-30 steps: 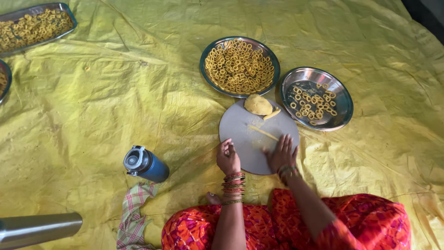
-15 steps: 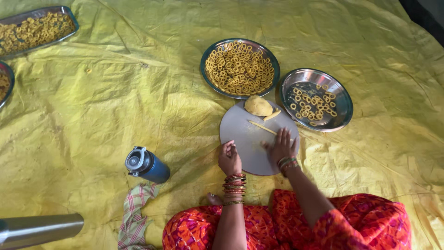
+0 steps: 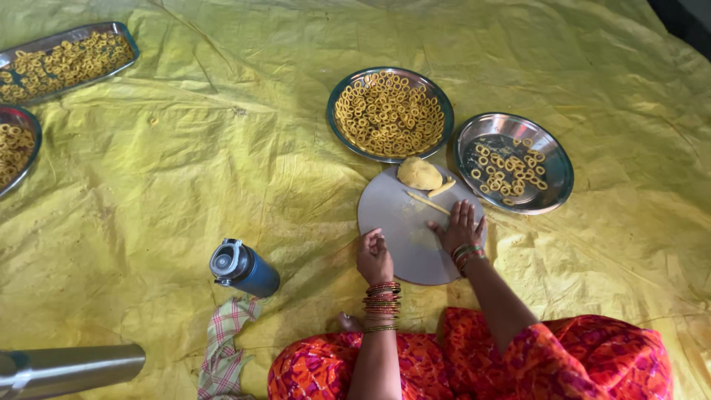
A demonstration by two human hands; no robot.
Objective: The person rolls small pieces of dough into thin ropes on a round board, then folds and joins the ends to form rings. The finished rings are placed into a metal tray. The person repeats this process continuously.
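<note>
One plate (image 3: 390, 112) is full of rings, the other plate (image 3: 514, 161) half full, dough ball (image 3: 419, 173) left; right hand (image 3: 461, 228) flat with fingers spread on the round board (image 3: 407, 230), left hand (image 3: 374, 255) loosely curled at its edge, holding nothing.

The near-left part of the round board (image 3: 404, 233) lay bare between the two hands, while a dough lump (image 3: 419, 172) and thin dough strip (image 3: 427, 202) blocked its far edge. Two ring-filled plates (image 3: 390, 112) (image 3: 514, 161) closed the far side; a blue bottle (image 3: 244, 268) stood well left on open yellow sheet (image 3: 222, 148).
</note>
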